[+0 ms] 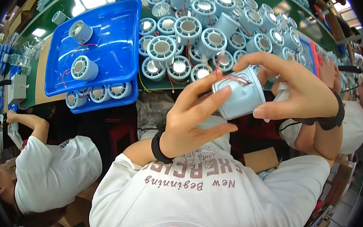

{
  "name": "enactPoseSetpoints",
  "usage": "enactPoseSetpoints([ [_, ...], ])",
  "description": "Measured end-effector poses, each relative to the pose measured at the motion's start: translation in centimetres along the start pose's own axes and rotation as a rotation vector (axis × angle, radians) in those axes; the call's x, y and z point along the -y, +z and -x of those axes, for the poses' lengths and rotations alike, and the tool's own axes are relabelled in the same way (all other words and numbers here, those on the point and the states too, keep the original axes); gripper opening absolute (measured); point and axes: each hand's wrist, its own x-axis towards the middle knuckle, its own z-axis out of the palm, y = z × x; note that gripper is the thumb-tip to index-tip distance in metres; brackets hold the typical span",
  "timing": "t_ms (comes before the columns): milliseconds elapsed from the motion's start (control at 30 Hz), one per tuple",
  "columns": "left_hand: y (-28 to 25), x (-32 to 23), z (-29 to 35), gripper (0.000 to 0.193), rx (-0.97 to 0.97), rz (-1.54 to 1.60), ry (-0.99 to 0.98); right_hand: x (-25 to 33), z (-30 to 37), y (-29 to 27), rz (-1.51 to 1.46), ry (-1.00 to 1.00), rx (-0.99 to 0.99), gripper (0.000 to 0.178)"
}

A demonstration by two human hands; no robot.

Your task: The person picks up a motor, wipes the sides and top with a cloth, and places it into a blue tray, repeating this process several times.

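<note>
**Pale blue cylindrical housing held between two bare hands above a green workbench**

A pale blue cylindrical housing (239, 94) is shown at the centre of the view, raised clear of the bench and tilted, with thin red wires (231, 77) seen running across its upper end. It is gripped from the right by the right hand (302, 91), whose fingers are curled over the top and whose thumb is pressed along the lower side, so that the hand is closed around the part. The left hand (189, 122) is held half open beneath and to the left; its index and middle fingers are laid against the housing's near face, while the remaining fingers are kept loosely extended. A black wristband (158, 148) is worn on the left wrist and a black strap (332, 119) on the right.

Just behind the held part, a dense cluster of like housings (204, 38) is stacked on the green bench (158, 84), red and yellow leads being visible among them. To the left, a blue tray (120, 19) is set on a second one, with a few housings lying in each. A neighbouring person in a white shirt (53, 171) is seen at lower left, and another at the right edge
</note>
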Motion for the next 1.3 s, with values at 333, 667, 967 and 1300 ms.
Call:
enactPoseSetpoints([
  [333,0.1,-0.9,2.2,0.084,-0.090,0.649,-0.522,-3.7,0.9,2.5,0.237,-0.385,-0.098,0.089],
  [667,-2.5,-0.3,3.0,0.061,0.100,1.140,-0.826,-2.2,0.5,5.4,-0.007,-0.116,-0.097,0.087],
  [967,-2.7,-0.6,3.0,0.062,0.090,0.905,-0.856,-2.1,-0.5,5.1,0.133,-0.022,-0.040,0.087],
  [1300,-3.2,1.1,3.8,0.064,0.144,0.928,-0.825,-2.5,-2.3,6.6,0.104,-0.076,-0.141,0.079],
])
